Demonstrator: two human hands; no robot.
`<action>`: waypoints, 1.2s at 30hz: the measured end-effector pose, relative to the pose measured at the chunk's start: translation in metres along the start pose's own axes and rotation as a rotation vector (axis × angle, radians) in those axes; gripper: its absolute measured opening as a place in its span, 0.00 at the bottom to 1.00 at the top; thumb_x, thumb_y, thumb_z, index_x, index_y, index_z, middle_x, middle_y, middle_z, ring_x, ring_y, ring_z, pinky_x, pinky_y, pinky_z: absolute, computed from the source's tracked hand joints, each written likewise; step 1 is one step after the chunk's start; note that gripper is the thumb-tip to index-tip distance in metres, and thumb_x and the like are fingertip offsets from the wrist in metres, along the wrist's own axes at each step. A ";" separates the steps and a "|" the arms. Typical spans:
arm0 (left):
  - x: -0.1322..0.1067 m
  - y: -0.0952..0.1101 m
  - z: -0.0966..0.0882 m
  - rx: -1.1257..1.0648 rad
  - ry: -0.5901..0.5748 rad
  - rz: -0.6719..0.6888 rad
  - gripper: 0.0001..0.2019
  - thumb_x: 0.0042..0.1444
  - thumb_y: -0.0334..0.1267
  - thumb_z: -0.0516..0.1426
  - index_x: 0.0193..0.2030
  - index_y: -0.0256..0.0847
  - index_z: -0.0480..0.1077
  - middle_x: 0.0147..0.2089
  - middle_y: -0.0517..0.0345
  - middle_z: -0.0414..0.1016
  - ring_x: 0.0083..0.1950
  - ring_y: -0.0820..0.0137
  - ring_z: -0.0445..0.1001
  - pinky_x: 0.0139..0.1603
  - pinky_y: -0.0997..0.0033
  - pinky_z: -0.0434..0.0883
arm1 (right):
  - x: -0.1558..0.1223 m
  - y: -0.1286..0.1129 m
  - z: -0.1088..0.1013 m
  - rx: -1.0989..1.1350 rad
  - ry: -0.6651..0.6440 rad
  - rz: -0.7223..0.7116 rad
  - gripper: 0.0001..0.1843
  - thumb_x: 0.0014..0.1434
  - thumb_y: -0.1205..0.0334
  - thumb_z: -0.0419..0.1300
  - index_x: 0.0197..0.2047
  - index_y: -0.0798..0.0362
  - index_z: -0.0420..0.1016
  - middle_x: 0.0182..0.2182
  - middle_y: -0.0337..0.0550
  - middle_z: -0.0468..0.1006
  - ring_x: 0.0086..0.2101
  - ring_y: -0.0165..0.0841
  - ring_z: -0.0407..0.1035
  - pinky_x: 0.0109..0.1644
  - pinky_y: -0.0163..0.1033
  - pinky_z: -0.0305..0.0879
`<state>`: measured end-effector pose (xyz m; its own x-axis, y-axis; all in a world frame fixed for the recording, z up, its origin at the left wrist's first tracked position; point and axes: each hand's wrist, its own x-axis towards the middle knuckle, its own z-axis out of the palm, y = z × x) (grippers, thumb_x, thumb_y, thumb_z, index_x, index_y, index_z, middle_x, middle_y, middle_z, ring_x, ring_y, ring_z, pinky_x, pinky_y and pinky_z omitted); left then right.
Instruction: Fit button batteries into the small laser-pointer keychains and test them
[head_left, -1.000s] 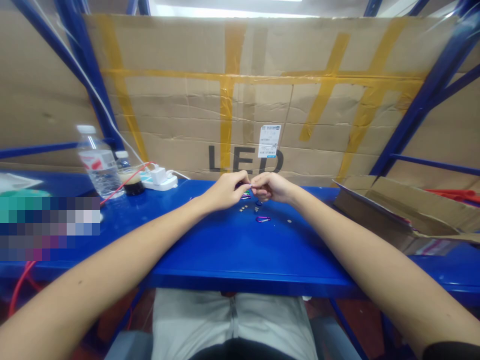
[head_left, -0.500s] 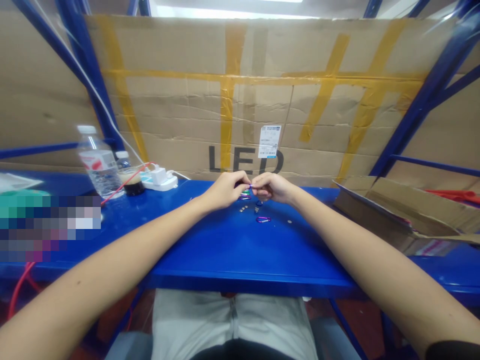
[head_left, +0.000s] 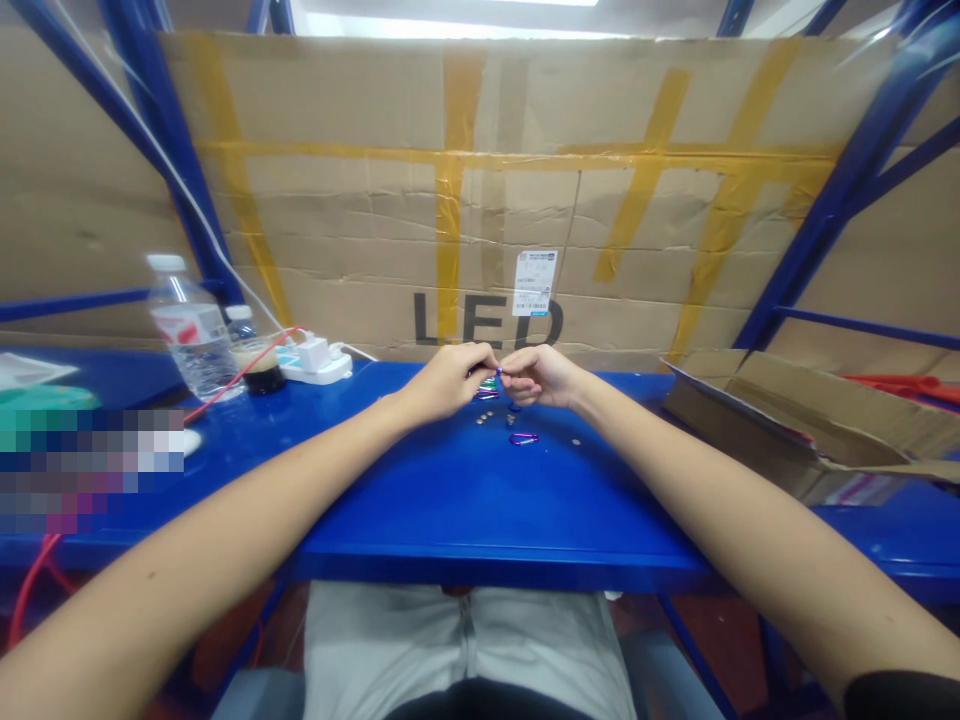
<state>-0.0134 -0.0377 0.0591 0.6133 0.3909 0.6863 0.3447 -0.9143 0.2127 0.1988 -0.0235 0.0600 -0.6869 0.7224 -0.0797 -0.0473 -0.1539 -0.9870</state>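
My left hand [head_left: 454,378] and my right hand [head_left: 541,376] meet over the blue table, fingertips pinched together. Between them shows a small blue-purple piece [head_left: 499,371], which looks like a carabiner mostly covered by the fingers. Just beneath the hands lie several coloured carabiners [head_left: 487,394], green and purple among them. Nearer to me a purple carabiner [head_left: 523,439] lies by itself. Several small round metal pieces [head_left: 484,417] are scattered below my left hand, and a single metal disc [head_left: 576,442] lies off to the right.
A large taped cardboard box [head_left: 337,220] stands upright behind the table [head_left: 480,510]. On the left are a water bottle [head_left: 191,335], a smaller bottle with dark liquid [head_left: 259,360] and a white power strip [head_left: 322,368] with cables. An open carton [head_left: 750,425] sits at right.
The lower fingers of my right hand have loosened slightly, while both hands keep their pinch at the same spot. The view has shifted a little.
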 end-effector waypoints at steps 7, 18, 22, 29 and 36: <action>0.001 0.000 -0.002 0.102 -0.032 0.072 0.06 0.63 0.30 0.52 0.38 0.40 0.70 0.38 0.53 0.77 0.41 0.67 0.74 0.44 0.66 0.70 | -0.001 0.000 0.001 0.044 -0.035 0.012 0.07 0.55 0.69 0.54 0.25 0.55 0.63 0.14 0.32 0.55 0.15 0.22 0.43 0.16 0.27 0.48; 0.002 0.004 -0.003 0.012 -0.016 -0.025 0.05 0.63 0.30 0.52 0.40 0.40 0.68 0.39 0.54 0.76 0.41 0.68 0.73 0.44 0.67 0.69 | -0.004 -0.007 0.010 -0.066 -0.018 0.032 0.15 0.62 0.63 0.50 0.23 0.54 0.60 0.14 0.34 0.57 0.15 0.23 0.46 0.17 0.29 0.48; 0.003 -0.001 -0.003 -0.080 0.026 -0.174 0.07 0.62 0.29 0.52 0.44 0.40 0.68 0.42 0.55 0.76 0.43 0.68 0.73 0.47 0.66 0.69 | -0.014 -0.023 0.018 -0.388 0.133 0.065 0.21 0.66 0.48 0.52 0.30 0.57 0.70 0.17 0.39 0.65 0.17 0.26 0.56 0.18 0.31 0.50; 0.001 -0.028 0.002 -0.126 -0.006 -0.368 0.08 0.58 0.33 0.54 0.42 0.40 0.72 0.39 0.56 0.76 0.38 0.69 0.71 0.41 0.67 0.68 | -0.031 -0.036 0.036 -1.150 0.012 0.343 0.10 0.50 0.58 0.69 0.32 0.55 0.76 0.24 0.43 0.76 0.24 0.31 0.69 0.23 0.33 0.57; 0.001 -0.034 0.003 -0.203 0.007 -0.393 0.08 0.54 0.36 0.59 0.40 0.39 0.74 0.32 0.59 0.73 0.33 0.71 0.69 0.36 0.70 0.66 | -0.016 -0.011 0.046 -1.414 -0.001 0.523 0.08 0.42 0.64 0.71 0.25 0.54 0.75 0.17 0.39 0.73 0.19 0.30 0.63 0.23 0.35 0.53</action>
<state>-0.0223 -0.0059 0.0503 0.4589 0.7127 0.5306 0.4040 -0.6992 0.5898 0.1765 -0.0645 0.0789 -0.4052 0.7928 -0.4553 0.9134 0.3719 -0.1654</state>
